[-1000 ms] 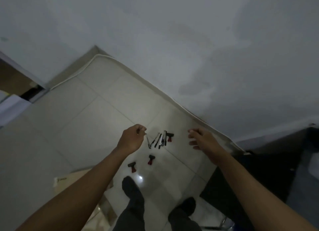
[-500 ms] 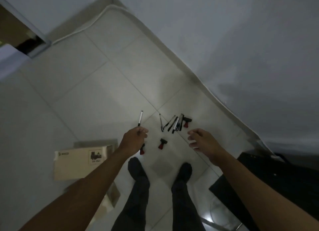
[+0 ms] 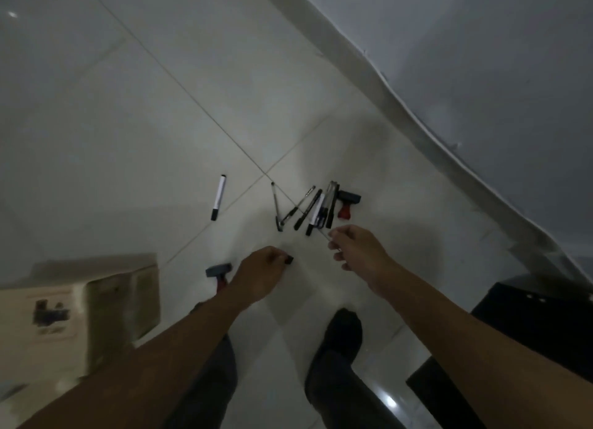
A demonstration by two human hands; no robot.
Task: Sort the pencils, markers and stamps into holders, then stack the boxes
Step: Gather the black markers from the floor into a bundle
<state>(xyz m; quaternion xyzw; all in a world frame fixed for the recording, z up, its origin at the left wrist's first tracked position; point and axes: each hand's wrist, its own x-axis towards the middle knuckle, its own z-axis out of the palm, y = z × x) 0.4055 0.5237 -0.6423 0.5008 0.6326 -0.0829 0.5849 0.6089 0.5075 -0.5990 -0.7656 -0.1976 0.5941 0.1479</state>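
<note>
Left hand: the left hand [image 3: 261, 278] reaches down over the floor [image 3: 134, 133], knuckles up, fingers curled under. A small dark stamp [image 3: 288, 260] shows at its fingertips and looks pinched there, though most of it is hidden.
Right hand: the right hand [image 3: 359, 250] is extended forward and low, near the close end of the pen cluster. Its fingers are loosely bent and hold nothing that can be seen.
Hand spacing: the two hands are apart, with bare floor tile between them.
Pen cluster: a cluster of pens and markers [image 3: 309, 209] lies on the floor just beyond the right hand, fanned out and partly overlapping; most are dark, one has a white barrel.
Lone marker: a white marker [image 3: 219, 197] with a dark cap lies by itself to the left of the cluster, well apart from it.
Stamps: a stamp with red handle [image 3: 347, 204] lies touching the right side of the cluster. A second stamp [image 3: 219, 273] with a grey head lies just left of the left hand.
Box: a cardboard box [image 3: 83, 306] stands on the floor at the left, blurred.
Surroundings: a wall [image 3: 481, 59] rises beyond the floor edge.
</note>
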